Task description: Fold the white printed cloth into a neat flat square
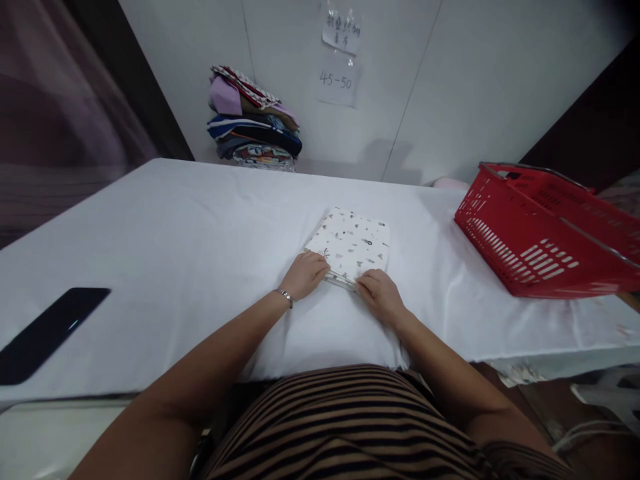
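Observation:
A folded white cloth with small dark prints (353,241) lies in a clear plastic bag on the white-covered table (190,233), straight in front of me. My left hand (307,273) grips the bag's near left corner, fingers curled over the edge. My right hand (379,293) pinches the near edge of the bag on the right, fingers closed. A thin bracelet sits on my left wrist.
A red plastic shopping basket (545,230) stands at the right end of the table. A pile of folded clothes (253,120) rests against the back wall. A black phone (47,330) lies at the near left. Paper notes (340,60) hang on the wall.

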{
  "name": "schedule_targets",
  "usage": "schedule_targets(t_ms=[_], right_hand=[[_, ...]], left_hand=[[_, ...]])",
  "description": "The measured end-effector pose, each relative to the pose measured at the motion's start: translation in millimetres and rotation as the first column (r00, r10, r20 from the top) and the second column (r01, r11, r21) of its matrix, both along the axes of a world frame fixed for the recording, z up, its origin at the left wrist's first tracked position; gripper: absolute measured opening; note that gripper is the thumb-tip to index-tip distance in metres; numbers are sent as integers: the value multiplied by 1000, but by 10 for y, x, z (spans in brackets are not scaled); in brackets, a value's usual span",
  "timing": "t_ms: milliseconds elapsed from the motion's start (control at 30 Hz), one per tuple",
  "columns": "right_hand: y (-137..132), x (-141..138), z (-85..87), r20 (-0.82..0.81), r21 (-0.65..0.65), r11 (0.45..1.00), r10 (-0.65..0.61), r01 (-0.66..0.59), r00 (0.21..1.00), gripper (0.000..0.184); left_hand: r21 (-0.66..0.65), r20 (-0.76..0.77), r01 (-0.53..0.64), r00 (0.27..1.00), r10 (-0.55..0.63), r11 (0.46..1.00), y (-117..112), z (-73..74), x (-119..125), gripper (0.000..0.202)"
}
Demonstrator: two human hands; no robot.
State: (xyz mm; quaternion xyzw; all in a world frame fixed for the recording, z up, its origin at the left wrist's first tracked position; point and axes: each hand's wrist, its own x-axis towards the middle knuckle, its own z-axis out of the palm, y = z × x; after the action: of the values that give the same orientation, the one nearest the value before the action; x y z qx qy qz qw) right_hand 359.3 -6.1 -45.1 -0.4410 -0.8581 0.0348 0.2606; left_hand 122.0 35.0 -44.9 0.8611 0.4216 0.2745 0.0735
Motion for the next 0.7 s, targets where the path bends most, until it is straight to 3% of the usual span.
schedule_targets(t_ms=[333, 533, 700], right_hand=[[-13, -35, -5, -204, -72, 996, -67, 54, 977, 20], [-5, -13, -66, -151, 6, 999, -30, 31, 988, 21], [7, 7, -81, -68, 26, 999, -16, 18, 998, 22]], left_hand=[[-20, 61, 7, 998, -5, 1000, -1, -4, 8, 23], [-13, 94, 9, 996, -8, 1000, -11, -30, -12, 25], [5, 36, 83, 996, -83, 997, -9, -50, -69, 23]])
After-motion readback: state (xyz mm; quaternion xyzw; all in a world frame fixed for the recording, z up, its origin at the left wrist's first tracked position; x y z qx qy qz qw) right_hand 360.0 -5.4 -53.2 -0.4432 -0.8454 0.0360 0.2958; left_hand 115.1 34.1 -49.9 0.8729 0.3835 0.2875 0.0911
